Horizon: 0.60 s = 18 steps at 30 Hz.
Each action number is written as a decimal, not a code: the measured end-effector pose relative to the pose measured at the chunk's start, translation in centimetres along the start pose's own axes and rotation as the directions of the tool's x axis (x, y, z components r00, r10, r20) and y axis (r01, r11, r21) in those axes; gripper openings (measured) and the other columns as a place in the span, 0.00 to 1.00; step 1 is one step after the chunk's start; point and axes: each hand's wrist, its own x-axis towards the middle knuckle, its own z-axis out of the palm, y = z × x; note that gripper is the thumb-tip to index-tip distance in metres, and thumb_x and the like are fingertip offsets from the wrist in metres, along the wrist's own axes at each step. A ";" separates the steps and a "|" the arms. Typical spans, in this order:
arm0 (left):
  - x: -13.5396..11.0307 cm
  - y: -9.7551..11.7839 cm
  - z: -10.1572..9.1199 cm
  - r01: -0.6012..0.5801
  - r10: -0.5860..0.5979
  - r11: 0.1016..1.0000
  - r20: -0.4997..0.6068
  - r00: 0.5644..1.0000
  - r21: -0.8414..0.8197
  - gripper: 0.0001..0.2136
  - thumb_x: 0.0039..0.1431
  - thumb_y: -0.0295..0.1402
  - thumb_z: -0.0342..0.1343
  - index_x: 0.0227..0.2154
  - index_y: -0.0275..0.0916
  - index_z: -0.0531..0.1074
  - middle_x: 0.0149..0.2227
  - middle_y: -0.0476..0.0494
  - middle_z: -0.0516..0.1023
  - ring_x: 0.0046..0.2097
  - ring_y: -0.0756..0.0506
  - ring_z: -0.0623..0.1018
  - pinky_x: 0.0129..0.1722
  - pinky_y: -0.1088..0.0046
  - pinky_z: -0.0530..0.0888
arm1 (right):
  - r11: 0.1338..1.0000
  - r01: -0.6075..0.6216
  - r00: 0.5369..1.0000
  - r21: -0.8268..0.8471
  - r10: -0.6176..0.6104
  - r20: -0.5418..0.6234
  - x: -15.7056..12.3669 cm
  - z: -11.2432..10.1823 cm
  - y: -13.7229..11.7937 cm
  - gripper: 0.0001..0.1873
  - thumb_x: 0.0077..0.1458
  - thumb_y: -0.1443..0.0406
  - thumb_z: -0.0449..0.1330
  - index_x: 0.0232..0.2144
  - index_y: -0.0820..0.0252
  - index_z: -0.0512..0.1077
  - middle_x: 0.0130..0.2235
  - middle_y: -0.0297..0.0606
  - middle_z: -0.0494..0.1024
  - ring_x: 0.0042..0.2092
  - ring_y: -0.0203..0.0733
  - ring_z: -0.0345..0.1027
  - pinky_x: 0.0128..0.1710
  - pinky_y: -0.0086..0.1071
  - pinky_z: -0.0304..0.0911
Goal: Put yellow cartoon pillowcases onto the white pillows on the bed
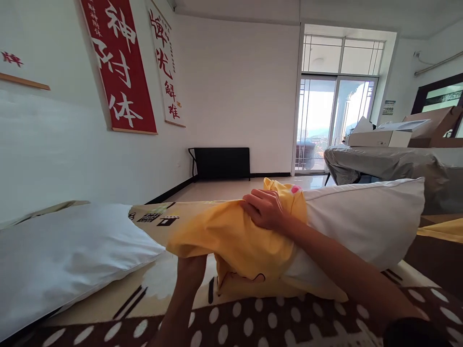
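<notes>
A yellow pillowcase (pixel 231 241) is bunched over the left end of a white pillow (pixel 365 221) that lies across the bed in front of me. My right hand (pixel 265 208) grips the top of the gathered yellow cloth, fingers curled into it. My left hand (pixel 191 270) reaches up under the yellow cloth; only the wrist and forearm show, the fingers are hidden inside. A second white pillow (pixel 68 255) lies at the left, apart from both hands.
The bed cover (pixel 275 323) is brown with white dots and a beige patterned part. A white wall with red and white banners (pixel 121 62) runs along the left. A grey covered table (pixel 390 164) with boxes stands at the right, a glass door (pixel 333 120) behind.
</notes>
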 end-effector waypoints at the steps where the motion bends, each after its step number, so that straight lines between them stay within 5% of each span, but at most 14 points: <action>1: 0.2 0.1 -0.1 0.040 -0.041 0.998 -0.021 0.999 -0.041 0.18 0.42 0.46 0.63 0.34 0.39 0.74 0.40 0.39 0.78 0.47 0.37 0.74 0.48 0.60 0.72 | 0.999 -0.037 0.999 -0.004 0.038 0.011 0.2 0.1 0.2 0.21 0.64 0.61 0.45 0.21 0.60 0.66 0.22 0.32 0.63 0.25 0.32 0.54 0.27 0.29 0.47; 6: 0.8 1.2 -0.4 0.194 -0.192 0.944 0.036 0.981 -0.267 0.23 0.31 0.43 0.69 0.33 0.39 0.74 0.39 0.40 0.79 0.43 0.37 0.76 0.42 0.62 0.75 | 0.980 -0.188 0.955 0.063 0.167 0.246 2.0 -0.9 2.6 0.22 0.63 0.57 0.45 0.22 0.59 0.66 0.24 0.32 0.66 0.26 0.33 0.56 0.28 0.29 0.48; 10: 0.7 2.2 -0.7 0.142 -0.143 0.990 -0.023 0.990 -0.025 0.18 0.34 0.42 0.66 0.29 0.39 0.75 0.37 0.40 0.79 0.45 0.36 0.75 0.44 0.62 0.73 | 0.924 -0.360 0.859 0.130 0.274 0.432 3.1 -3.2 8.1 0.18 0.63 0.60 0.46 0.30 0.59 0.73 0.32 0.36 0.73 0.36 0.37 0.65 0.39 0.30 0.56; 12: 0.5 2.5 -0.7 0.131 -0.129 0.989 -0.033 0.991 0.065 0.17 0.35 0.42 0.65 0.29 0.39 0.75 0.36 0.41 0.79 0.44 0.37 0.75 0.43 0.63 0.74 | 0.879 -0.455 0.784 0.144 0.318 0.533 2.8 -3.8 10.9 0.13 0.58 0.61 0.52 0.40 0.56 0.74 0.42 0.39 0.75 0.46 0.40 0.65 0.46 0.33 0.56; 14: 0.3 2.7 -0.5 0.124 -0.123 0.988 -0.015 0.992 0.089 0.16 0.35 0.43 0.64 0.27 0.39 0.75 0.33 0.42 0.79 0.42 0.37 0.76 0.42 0.63 0.74 | 0.810 -0.547 0.660 0.212 0.262 0.704 2.1 -3.5 12.7 0.15 0.54 0.60 0.56 0.45 0.53 0.73 0.47 0.37 0.74 0.49 0.42 0.64 0.48 0.35 0.57; 16: 0.1 2.8 -0.3 0.108 -0.108 0.990 -0.002 0.994 0.094 0.14 0.36 0.44 0.63 0.25 0.40 0.74 0.30 0.43 0.79 0.38 0.38 0.76 0.40 0.63 0.74 | 0.702 -0.641 0.526 0.311 0.108 0.843 1.2 -2.5 13.1 0.14 0.52 0.59 0.57 0.41 0.54 0.74 0.44 0.35 0.76 0.46 0.42 0.67 0.44 0.34 0.60; 18: 0.2 3.0 -0.1 0.085 -0.085 0.993 -0.002 0.996 0.080 0.14 0.36 0.43 0.63 0.25 0.40 0.74 0.29 0.44 0.79 0.37 0.39 0.75 0.40 0.63 0.74 | 0.603 -0.699 0.492 0.384 0.017 0.871 0.6 -1.5 12.5 0.12 0.51 0.59 0.55 0.34 0.58 0.74 0.37 0.34 0.76 0.40 0.40 0.68 0.39 0.32 0.61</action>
